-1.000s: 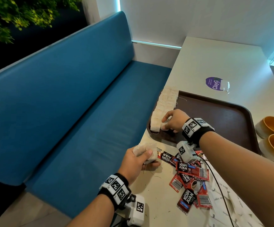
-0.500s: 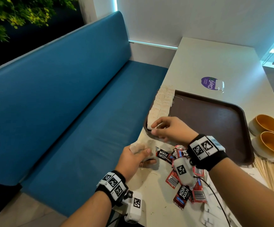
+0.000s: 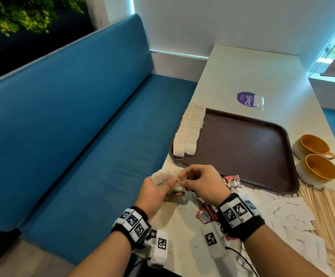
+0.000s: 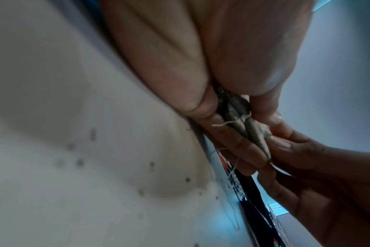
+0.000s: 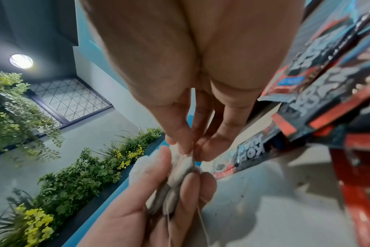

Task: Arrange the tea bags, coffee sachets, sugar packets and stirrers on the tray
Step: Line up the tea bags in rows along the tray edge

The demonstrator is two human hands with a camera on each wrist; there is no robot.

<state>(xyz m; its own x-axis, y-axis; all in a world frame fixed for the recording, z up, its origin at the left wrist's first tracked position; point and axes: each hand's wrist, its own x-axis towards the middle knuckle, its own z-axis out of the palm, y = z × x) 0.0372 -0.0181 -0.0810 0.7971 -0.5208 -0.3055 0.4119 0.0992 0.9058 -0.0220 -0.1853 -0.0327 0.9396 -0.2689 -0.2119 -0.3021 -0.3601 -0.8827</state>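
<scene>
A brown tray (image 3: 242, 148) lies on the pale table, with two rows of tea bags (image 3: 188, 132) along its left rim. In front of the tray's near left corner my left hand (image 3: 174, 186) grips a small stack of tea bags (image 3: 162, 175). My right hand (image 3: 183, 179) pinches the edge of one bag in that stack (image 5: 180, 168); strings hang below it. Red and black coffee sachets (image 3: 231, 180) lie under my right wrist. White sugar packets (image 3: 282, 212) and wooden stirrers (image 3: 326, 212) lie off the tray at the near right.
Two cups with orange insides (image 3: 312, 146) (image 3: 318, 168) stand right of the tray. A purple-labelled packet (image 3: 248, 98) lies behind it. The blue bench (image 3: 82, 126) runs along the table's left edge, right under my left hand.
My right hand left the tea bag row on the tray, drew back toward me and now pinches a bag in my left hand's stack. The left hand stayed put.
</scene>
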